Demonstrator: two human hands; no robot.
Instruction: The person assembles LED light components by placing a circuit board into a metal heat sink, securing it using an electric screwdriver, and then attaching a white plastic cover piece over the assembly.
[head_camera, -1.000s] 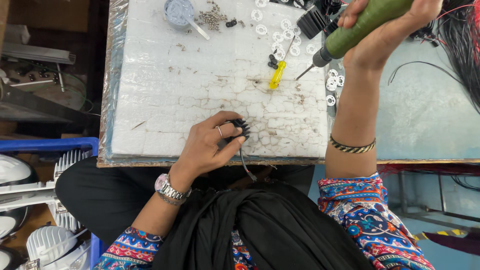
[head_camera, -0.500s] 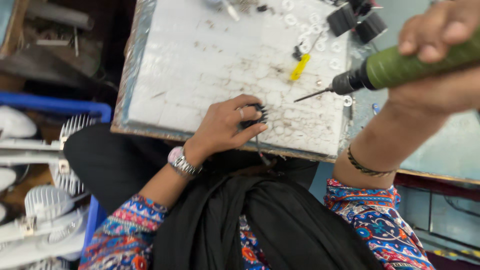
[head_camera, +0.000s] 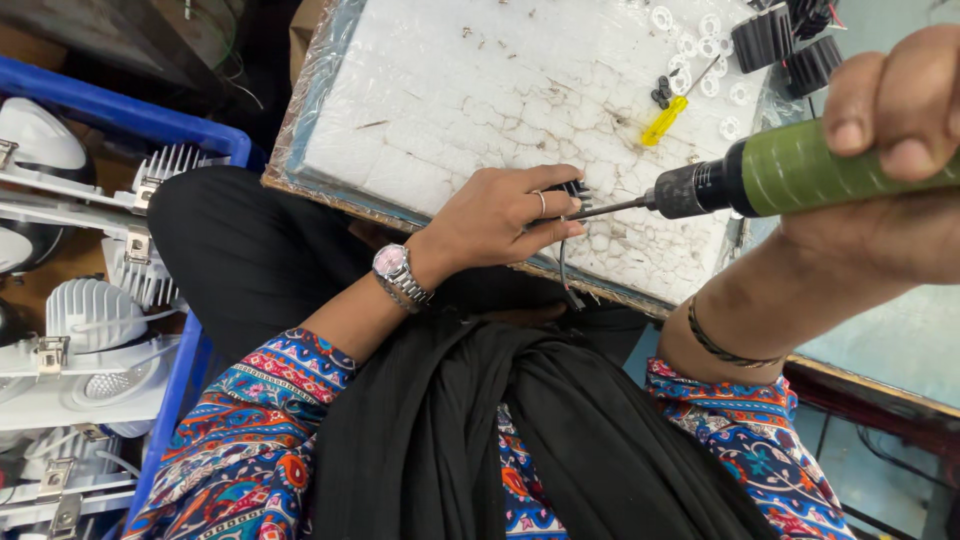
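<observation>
My left hand (head_camera: 500, 215) rests on the near edge of a white foam board (head_camera: 480, 90) and grips a small black finned part (head_camera: 575, 190), mostly hidden under the fingers, with thin wires hanging from it. My right hand (head_camera: 890, 180) holds a green electric screwdriver (head_camera: 800, 175) almost level. Its metal bit (head_camera: 605, 208) points left and touches the black part at my left fingertips.
A yellow-handled screwdriver (head_camera: 665, 118), small dark screws (head_camera: 662, 90) and white rings (head_camera: 700, 40) lie on the foam board's far right. Two black finned heat sinks (head_camera: 785, 45) stand at its far corner. A blue crate (head_camera: 160, 130) with white lamp housings (head_camera: 95, 330) sits at my left.
My right hand has brought the green screwdriver down and left, from above the board's far side until the bit meets the black part. My left hand kept its hold on that part.
</observation>
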